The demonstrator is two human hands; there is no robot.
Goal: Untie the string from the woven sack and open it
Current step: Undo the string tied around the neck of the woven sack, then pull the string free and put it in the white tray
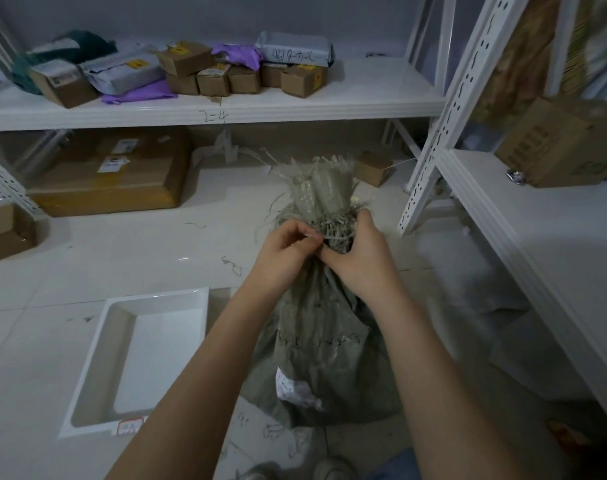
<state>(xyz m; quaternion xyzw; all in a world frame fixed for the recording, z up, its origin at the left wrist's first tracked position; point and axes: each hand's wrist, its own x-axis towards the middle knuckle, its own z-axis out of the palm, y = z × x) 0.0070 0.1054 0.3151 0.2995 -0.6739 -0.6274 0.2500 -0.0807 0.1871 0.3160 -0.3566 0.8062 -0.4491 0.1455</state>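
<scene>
A grey-green woven sack (316, 348) stands upright on the tiled floor between my arms, its frayed neck bunched and tied. A pale string (335, 233) is wound several times around the neck. My left hand (286, 247) pinches the string at the neck's left side with thumb and forefinger. My right hand (361, 258) wraps the neck from the right, its thumb pressed on the knot area. The frayed top of the sack sticks up beyond both hands. A white label is stuck low on the sack.
A white shallow tray (98, 382) lies on the floor to the left. A white shelf (295, 109) with small boxes and parcels runs across the back, with large cardboard boxes (108, 181) below. A perforated shelf post (440, 123) and another shelf stand at right.
</scene>
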